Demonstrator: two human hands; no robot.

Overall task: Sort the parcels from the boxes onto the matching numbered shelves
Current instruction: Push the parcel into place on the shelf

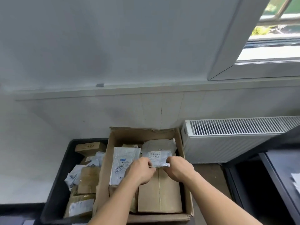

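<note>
A: Where's the parcel (158, 148)?
B: In the cardboard box (105, 159) by the wall (113, 62); left hand (142, 171) and right hand (178, 169) pinch its near edge.
A: Beside it?
B: Radiator (235, 140) right, black crate (65, 159) left.

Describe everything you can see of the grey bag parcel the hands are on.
The grey bag parcel looks like soft, crinkled plastic film, puffed and rounded. A white barcode label faces up, its print unreadable. It sits at the far right of the open cardboard box, with its near edge over a brown carton. The left hand and right hand pinch that edge.
</note>
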